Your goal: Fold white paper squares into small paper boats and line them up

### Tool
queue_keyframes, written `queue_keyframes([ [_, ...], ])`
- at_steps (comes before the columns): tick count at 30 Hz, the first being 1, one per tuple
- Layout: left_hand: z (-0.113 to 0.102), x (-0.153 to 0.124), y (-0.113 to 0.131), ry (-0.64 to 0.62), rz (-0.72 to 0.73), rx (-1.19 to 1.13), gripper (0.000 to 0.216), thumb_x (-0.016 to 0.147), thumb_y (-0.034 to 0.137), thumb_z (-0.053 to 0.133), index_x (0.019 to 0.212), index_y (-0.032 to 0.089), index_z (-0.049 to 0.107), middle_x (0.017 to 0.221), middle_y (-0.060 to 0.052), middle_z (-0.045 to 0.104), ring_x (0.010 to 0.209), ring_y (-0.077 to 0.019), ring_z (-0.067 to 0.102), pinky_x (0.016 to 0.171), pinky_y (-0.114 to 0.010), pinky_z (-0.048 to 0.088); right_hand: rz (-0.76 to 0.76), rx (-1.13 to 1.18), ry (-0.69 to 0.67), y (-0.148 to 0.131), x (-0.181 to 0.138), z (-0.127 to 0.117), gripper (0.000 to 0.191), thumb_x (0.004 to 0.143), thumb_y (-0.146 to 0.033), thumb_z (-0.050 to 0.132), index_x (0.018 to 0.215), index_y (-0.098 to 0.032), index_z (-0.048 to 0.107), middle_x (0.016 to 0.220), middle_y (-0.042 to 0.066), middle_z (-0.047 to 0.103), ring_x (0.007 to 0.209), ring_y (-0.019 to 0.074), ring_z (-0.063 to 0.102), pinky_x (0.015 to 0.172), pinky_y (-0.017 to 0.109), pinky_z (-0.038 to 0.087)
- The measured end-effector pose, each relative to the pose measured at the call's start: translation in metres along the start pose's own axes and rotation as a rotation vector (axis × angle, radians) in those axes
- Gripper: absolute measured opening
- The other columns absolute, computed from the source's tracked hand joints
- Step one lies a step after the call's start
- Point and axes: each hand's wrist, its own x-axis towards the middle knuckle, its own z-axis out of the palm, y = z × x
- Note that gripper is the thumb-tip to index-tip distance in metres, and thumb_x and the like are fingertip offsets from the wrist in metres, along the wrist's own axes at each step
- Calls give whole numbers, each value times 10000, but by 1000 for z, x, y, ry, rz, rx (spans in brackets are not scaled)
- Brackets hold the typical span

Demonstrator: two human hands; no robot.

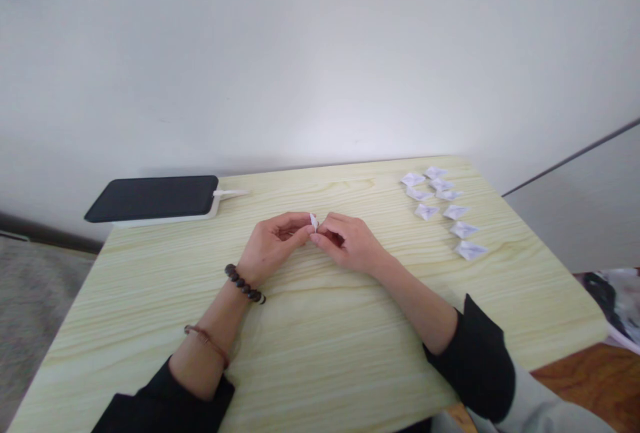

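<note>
A small piece of folded white paper (314,221) stands upright between my fingertips, above the middle of the table. My left hand (279,238) pinches it from the left, thumb in front and fingers behind. From the right, my right hand (350,239) is closed on the same paper, with thumb and forefinger meeting at its lower edge. Most of the paper is hidden by the fingers, so its full shape does not show. To the right of my hands lie several small folded white paper shapes (469,249), pointed at their ends.
At the back left a black phone (155,197) lies on a white block, with a white cable (231,193) plugged in at its right end. The pale wood-grain table (320,346) meets a white wall (320,59) behind. Bags (617,299) lie beyond the right edge.
</note>
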Motion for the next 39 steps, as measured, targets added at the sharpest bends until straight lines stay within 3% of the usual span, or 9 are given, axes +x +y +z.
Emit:
queue_keyframes([
  [8,-4,1,-1,-48,-14,23,371,729,433,690,973,154,690,953,-81,732,868,-220,671,719,-295,550,86,78,-34,1,1,0,255,893,-345,521,748,-163,626,661,-11,574,571,81,481,562,215,335],
  [19,-2,0,5,-35,6,36,352,724,441,679,918,148,689,872,-72,725,788,-198,658,704,-298,542,81,78,-61,0,1,-2,248,905,-304,493,761,-163,638,684,-2,605,594,84,503,563,210,341],
  [26,-1,0,4,-2,32,124,283,755,384,648,920,158,695,871,-59,718,749,-174,646,689,-280,527,119,115,92,1,1,3,98,850,-289,559,869,-193,568,656,-34,596,515,73,495,527,194,368],
  [30,-1,1,-1,-12,60,221,290,784,379,617,966,167,696,940,-64,717,786,-182,651,710,-285,527,132,163,124,3,0,4,138,840,-260,551,969,-213,533,723,-31,646,485,67,513,519,188,398],
  [39,0,0,-2,19,43,195,349,772,380,632,1033,151,663,986,-90,718,828,-200,666,728,-311,543,127,230,187,5,1,4,108,824,-181,539,919,-199,588,705,-23,665,497,67,550,480,168,401],
])
